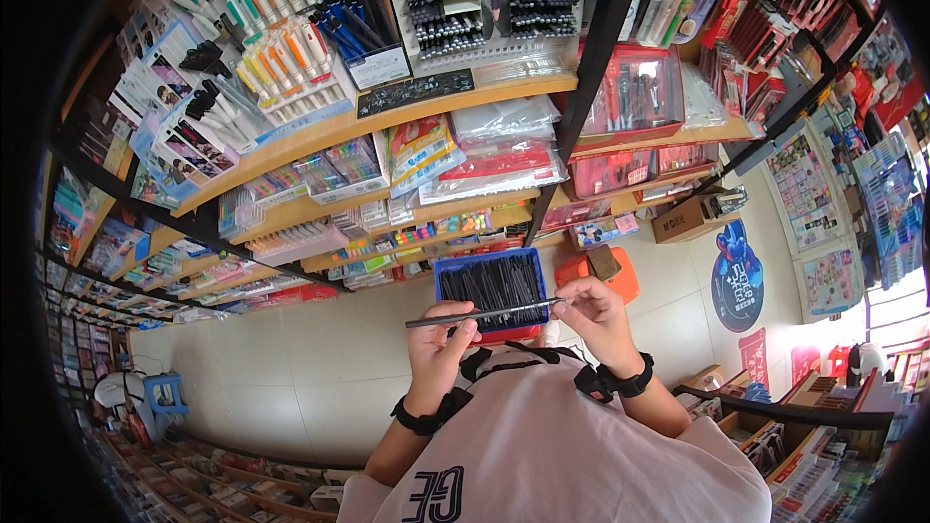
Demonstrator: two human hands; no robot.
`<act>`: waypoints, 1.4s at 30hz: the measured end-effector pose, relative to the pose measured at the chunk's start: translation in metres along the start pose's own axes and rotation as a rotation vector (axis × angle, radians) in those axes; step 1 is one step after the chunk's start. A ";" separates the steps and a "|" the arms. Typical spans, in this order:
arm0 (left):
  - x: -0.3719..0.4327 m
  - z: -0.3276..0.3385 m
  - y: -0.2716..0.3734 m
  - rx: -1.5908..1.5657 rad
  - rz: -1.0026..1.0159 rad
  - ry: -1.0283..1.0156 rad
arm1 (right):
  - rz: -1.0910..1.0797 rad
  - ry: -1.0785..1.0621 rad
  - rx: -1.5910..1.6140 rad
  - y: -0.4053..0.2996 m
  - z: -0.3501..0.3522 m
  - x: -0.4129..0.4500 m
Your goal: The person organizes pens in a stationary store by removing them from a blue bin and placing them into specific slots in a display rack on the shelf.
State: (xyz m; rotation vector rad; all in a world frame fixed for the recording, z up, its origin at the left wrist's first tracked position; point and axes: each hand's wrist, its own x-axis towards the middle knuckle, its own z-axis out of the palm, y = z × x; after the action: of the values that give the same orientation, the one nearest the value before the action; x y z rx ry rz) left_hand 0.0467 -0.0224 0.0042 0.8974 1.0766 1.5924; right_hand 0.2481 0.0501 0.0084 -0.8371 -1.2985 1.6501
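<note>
A dark pencil (501,311) lies level across the space between my hands. My left hand (442,338) grips its thicker-looking end between thumb and fingers. My right hand (592,316) pinches the other end at the fingertips. Just beyond and below them, a blue plastic basket (437,277) holds many dark pencils or similar sticks, and something red shows under its near edge. Higher up on the shelf, a display rack (450,52) holds dark pencils in rows of compartments.
Shelves of stationery (465,96) rise in front. An orange stool (625,280) with a brown block (603,261) stands right of the basket; a cardboard box (679,221) is farther right. At far left are a blue stool (166,392) and a person (120,392).
</note>
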 end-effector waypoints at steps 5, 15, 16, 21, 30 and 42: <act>-0.001 -0.004 -0.002 0.001 -0.010 0.028 | -0.027 -0.020 0.038 0.005 0.001 0.002; 0.004 -0.002 -0.001 -0.007 -0.015 0.020 | -0.015 -0.016 0.045 0.006 -0.001 0.006; 0.004 -0.001 -0.001 -0.006 -0.008 0.020 | -0.019 -0.014 0.041 0.007 -0.001 0.006; 0.006 -0.001 -0.002 0.002 -0.011 0.022 | -0.023 -0.007 0.022 0.006 -0.001 0.007; 0.009 0.000 0.000 -0.016 0.026 0.022 | -0.024 -0.005 0.005 0.005 0.000 0.009; 0.015 -0.004 -0.006 -0.058 0.017 0.021 | -0.012 -0.020 -0.012 0.009 -0.002 0.015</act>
State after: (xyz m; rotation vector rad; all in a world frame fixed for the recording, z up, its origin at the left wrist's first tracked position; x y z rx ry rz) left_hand 0.0411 -0.0078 -0.0023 0.8547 1.0346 1.6421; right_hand 0.2420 0.0641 -0.0010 -0.8202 -1.3255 1.6462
